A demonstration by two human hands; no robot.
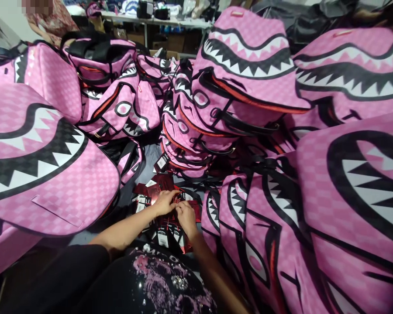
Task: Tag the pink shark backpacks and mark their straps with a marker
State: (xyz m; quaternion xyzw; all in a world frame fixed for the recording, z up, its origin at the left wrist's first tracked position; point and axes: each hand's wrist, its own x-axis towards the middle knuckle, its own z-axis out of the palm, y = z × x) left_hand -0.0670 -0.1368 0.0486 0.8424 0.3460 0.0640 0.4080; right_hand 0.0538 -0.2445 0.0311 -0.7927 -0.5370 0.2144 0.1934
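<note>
My left hand [164, 203] and my right hand [186, 214] meet over a loose pile of red, black and white hang tags [163, 236]. Both hands have their fingers bent and pinched together, the fingertips nearly touching. Whatever lies between them is too small to make out. Around the hands, the tags overlap one another, some with white printed faces up. Just beyond the pile, a black-and-white tag [162, 162] hangs by a stack of pink backpacks [183, 144] with shark-mouth prints.
Pink shark backpacks crowd both sides: a large one [85, 183] at left, a standing row [236, 218] at right, and a big one [249, 56] atop the middle stack. Behind, a person in a patterned top [57, 22] stands near a long table [180, 22] bearing assorted items.
</note>
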